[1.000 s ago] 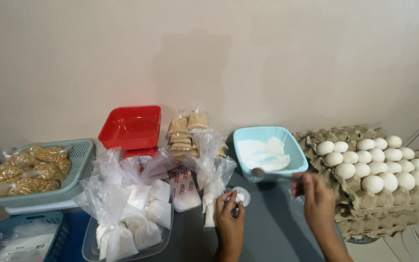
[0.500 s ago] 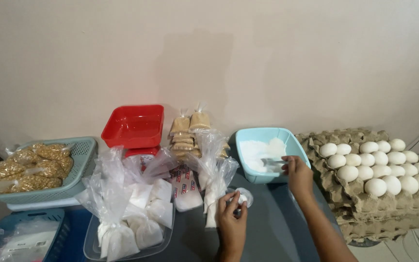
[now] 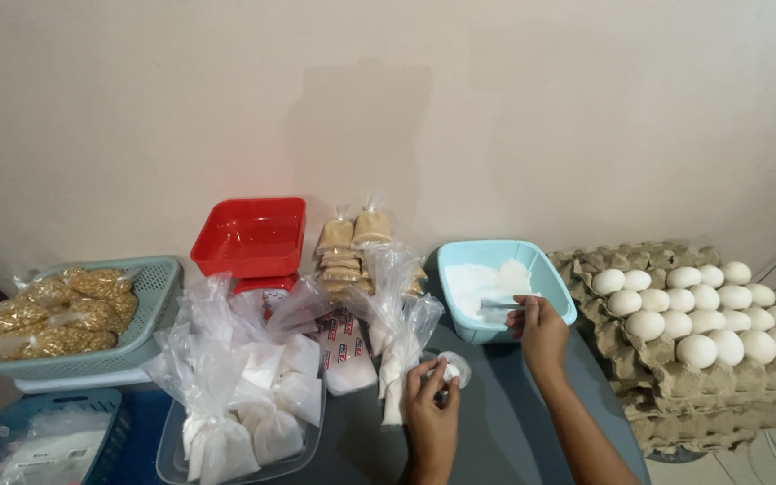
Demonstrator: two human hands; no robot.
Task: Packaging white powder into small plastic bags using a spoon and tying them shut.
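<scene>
From the head camera: the right hand (image 3: pixel 539 328) pinches a metal spoon (image 3: pixel 498 306) dipped into white powder in the light blue tub (image 3: pixel 553 280). The left hand (image 3: pixel 430 415) pinches a small clear bag (image 3: pixel 454 366), partly filled white, on the grey table (image 3: pixel 496 422).

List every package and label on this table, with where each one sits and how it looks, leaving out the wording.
Printed packet: centre, flat, white with red and blue marks.
Brown bags: by the wall, stacked clear pouches of tan powder.
White bags: clear tray front left, knotted.
Nut bags: green basket far left, golden contents.
Small bag: in the left hand, clear, some white powder.
Egg cartons: right, grey-brown, white eggs.
</scene>
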